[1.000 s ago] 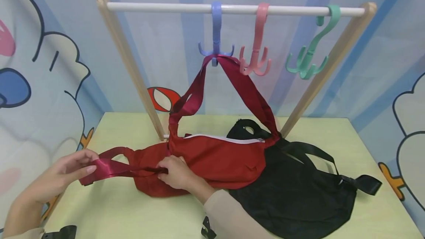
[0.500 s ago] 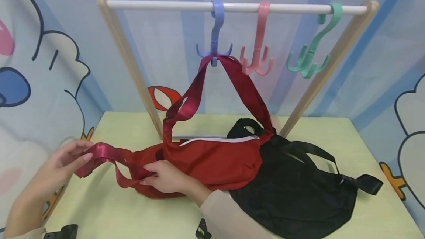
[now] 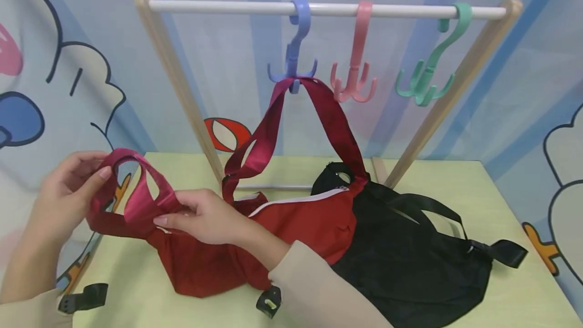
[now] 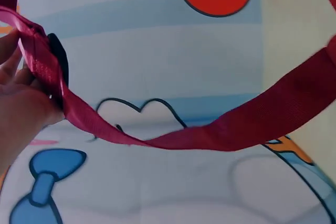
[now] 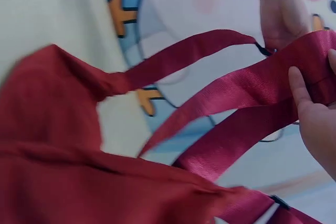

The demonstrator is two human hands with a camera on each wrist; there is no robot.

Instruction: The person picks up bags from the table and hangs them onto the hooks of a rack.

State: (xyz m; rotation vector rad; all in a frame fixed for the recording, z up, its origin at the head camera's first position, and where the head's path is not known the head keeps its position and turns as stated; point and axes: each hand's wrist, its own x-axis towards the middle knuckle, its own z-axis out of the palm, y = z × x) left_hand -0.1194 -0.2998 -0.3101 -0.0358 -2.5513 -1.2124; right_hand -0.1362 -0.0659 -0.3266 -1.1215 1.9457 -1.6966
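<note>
My left hand (image 3: 66, 194) holds the strap loop (image 3: 109, 221) of a red bag (image 3: 200, 267) at the left, raised above the table. My right hand (image 3: 214, 216) pinches the same crimson strap nearer the bag, thumb against the webbing in the right wrist view. The bag's body sags onto the table, partly behind my right forearm. In the left wrist view the strap (image 4: 226, 129) droops from my left hand (image 4: 23, 108), with a dark buckle by the fingers. A second red bag (image 3: 309, 221) with a white zipper hangs by its strap from the blue hook (image 3: 293, 59).
A rack with a white bar (image 3: 218, 7) also carries a pink hook (image 3: 357, 59) and a green hook (image 3: 430, 72). Right of the red bags, a black bag (image 3: 419, 262) lies on the pale yellow table (image 3: 455, 176). A cartoon-printed backdrop stands behind.
Both hands have moved up and left, lifting the strap into an open loop. The lower red bag has been drawn leftward and forward. The hanging bag has shifted slightly left.
</note>
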